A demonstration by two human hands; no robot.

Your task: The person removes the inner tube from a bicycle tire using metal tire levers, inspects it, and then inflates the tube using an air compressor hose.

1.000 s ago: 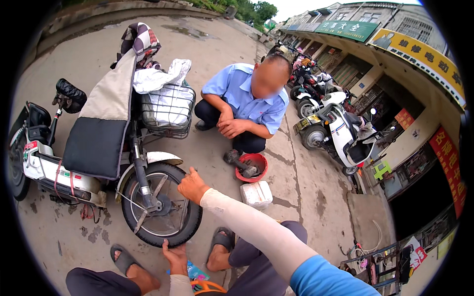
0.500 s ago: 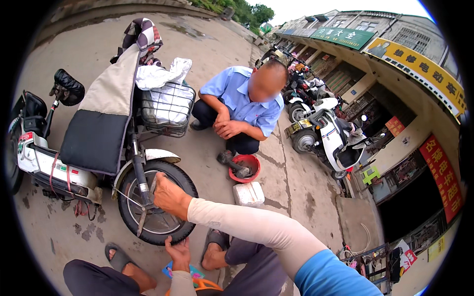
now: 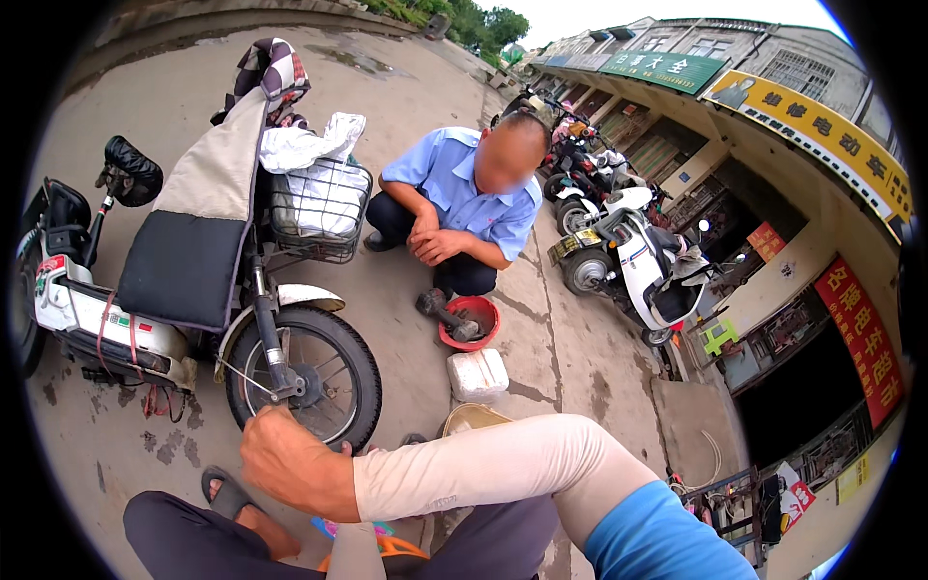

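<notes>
At far left, the white electric bike (image 3: 121, 333) stands on the concrete ground (image 3: 101, 430), its body low and side-on to you. A beige-and-black padded apron (image 3: 193, 242) hangs over its front, below a checked cloth (image 3: 275, 77). Your grey sandal (image 3: 229, 495) is planted below the bike. Your right hand (image 3: 298, 462) is at the lower left of the bike's front wheel (image 3: 309, 385), back of the hand upward and fingers curled; whether it grips anything cannot be told. The wheel lies directly beyond your hands, below the wire basket (image 3: 333, 239), which carries a white bag (image 3: 319, 198). Your left hand (image 3: 347, 448) is mostly hidden by your right forearm; only fingertips show at the tyre's lower edge, so its grip cannot be determined. To the right, a person in a light blue shirt (image 3: 464, 193) squats with hands together. Before that person sits a red basin (image 3: 483, 311) containing a dark object, with a white block (image 3: 478, 375) just beside it. Further right, a white scooter (image 3: 652, 271) is parked near a green stool (image 3: 718, 336).
</notes>
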